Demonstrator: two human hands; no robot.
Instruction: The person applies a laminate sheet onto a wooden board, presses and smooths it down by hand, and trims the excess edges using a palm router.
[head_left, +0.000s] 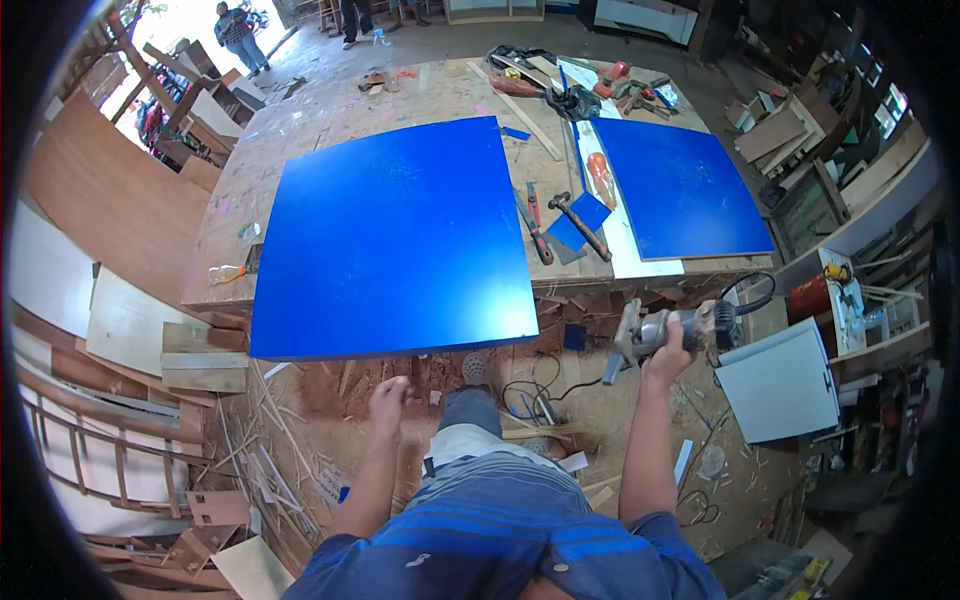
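In my right hand [672,357] is a corded trim router [655,328], gripped around its metal body and held in the air off the table's front edge. Its base points left and its black cord loops at the right end. My left hand [388,402] hangs below the front edge of a large blue panel [395,245], apart from it. The fingers there are curled in, and nothing shows in them. The panel lies flat on the wooden worktable [225,225] and sticks out past its near edge.
A second blue panel [685,190] lies on the table's right side. Between the panels are a hammer [582,228], a red-handled tool [541,245] and a small blue piece [590,212]. Wood scraps and cables [540,400] litter the floor. A person [237,38] stands far back left.
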